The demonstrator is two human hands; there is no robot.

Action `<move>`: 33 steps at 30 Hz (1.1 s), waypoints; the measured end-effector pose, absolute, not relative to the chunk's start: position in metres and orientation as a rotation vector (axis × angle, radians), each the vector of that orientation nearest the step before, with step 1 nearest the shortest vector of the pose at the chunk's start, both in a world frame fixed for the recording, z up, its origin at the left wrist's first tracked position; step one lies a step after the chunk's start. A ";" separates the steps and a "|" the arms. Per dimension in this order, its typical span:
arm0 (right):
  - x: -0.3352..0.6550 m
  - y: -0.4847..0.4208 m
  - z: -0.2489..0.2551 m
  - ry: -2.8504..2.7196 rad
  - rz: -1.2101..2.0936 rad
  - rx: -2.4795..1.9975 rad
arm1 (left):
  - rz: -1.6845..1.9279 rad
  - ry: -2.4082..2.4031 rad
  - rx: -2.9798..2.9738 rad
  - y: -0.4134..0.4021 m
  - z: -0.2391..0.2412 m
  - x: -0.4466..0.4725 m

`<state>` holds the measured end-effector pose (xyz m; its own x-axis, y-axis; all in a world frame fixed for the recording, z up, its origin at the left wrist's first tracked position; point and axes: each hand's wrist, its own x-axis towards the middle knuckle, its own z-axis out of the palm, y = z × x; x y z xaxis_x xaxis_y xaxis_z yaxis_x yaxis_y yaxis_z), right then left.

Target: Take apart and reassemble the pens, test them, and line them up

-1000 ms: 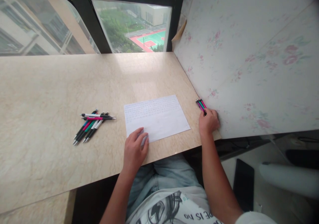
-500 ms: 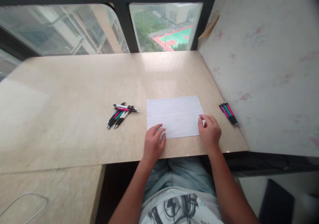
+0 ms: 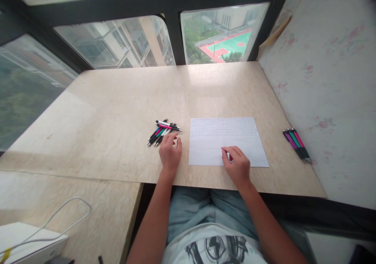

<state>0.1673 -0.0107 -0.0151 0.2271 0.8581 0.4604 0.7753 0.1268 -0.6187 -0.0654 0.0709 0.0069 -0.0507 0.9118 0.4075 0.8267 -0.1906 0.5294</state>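
Observation:
My left hand [image 3: 170,151] is at the near edge of a loose pile of pens [image 3: 158,135]. Its thumb stands apart from the curved fingers and nothing shows between them; whether the fingertips touch the pens I cannot tell. The pens have black grips and white, pink, green and blue barrels. To the right lies a white sheet of paper [image 3: 211,150] with lines of handwriting across its upper part. Over its lower middle is my right hand [image 3: 237,165], thumb and index finger drawn together in a pinch, with nothing visible in it.
Several purple, green and pink pens [image 3: 296,145] lie side by side near the right wall [image 3: 329,99]. Windows [image 3: 217,37] border the back of the tabletop [image 3: 117,111]. At lower left, a grey cable [image 3: 63,205] and a white box [image 3: 32,240] rest on a lower surface.
My left hand has moved left, off the paper's lower corner to the pens. The right hand has shifted left from the paper's right edge onto its lower middle. The view has swung left.

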 end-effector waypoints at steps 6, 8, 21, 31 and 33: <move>0.169 -0.010 -0.014 -1.509 0.196 -1.639 | 0.895 2.074 2.141 0.101 0.015 -0.086; 0.170 -0.010 -0.014 -1.492 0.207 -1.626 | 0.857 2.175 2.133 0.101 0.015 -0.092; 0.171 -0.010 -0.013 -1.476 0.221 -1.613 | 0.516 2.106 2.351 0.096 0.016 -0.114; 0.171 -0.009 -0.011 -1.469 0.245 -1.611 | 0.593 1.917 2.075 0.087 0.024 -0.115; 0.171 -0.009 -0.011 -1.465 0.252 -1.614 | 0.587 1.875 2.038 0.084 0.028 -0.116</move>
<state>0.1712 -0.0085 -0.0106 0.2729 0.8713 0.4079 0.6845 0.1221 -0.7187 -0.1161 0.0839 0.0276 0.0596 0.9943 0.0889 0.8674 -0.0957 0.4884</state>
